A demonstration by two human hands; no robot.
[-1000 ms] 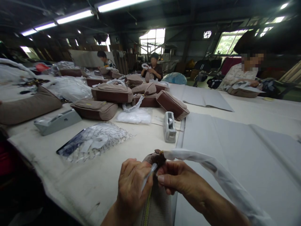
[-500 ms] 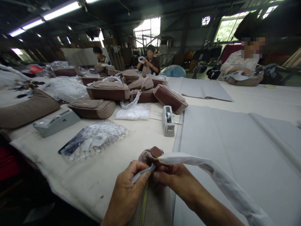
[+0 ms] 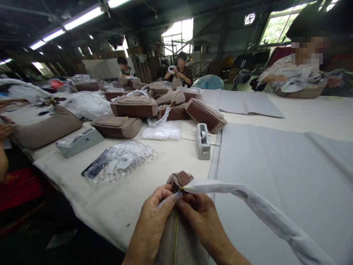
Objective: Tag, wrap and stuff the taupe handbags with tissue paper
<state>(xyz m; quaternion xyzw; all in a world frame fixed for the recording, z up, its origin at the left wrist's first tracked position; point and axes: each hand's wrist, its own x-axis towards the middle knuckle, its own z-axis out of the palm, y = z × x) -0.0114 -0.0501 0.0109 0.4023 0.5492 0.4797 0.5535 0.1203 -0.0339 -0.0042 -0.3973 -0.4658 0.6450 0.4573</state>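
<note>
A taupe handbag with a brass zipper lies before me, at the lower middle of the view. At its far end is a brown leather tab, from which a strap wrapped in white paper runs off to the right. My left hand is closed, pinching a thin whitish strip beside the tab. Close against it, my right hand has its fingers bent together at the same spot, just under the wrapped strap. What the right fingertips hold is hidden.
Beyond the hands stand a grey tape dispenser and another dispenser at left. A plastic bag of tags lies between. Several handbags are piled behind. Grey sheets cover the right. Co-workers sit around; another person's arm shows far left.
My right hand has drawn in closer to the left one at the strip. The view has turned slightly left, bringing a person's arm in at the left edge.
</note>
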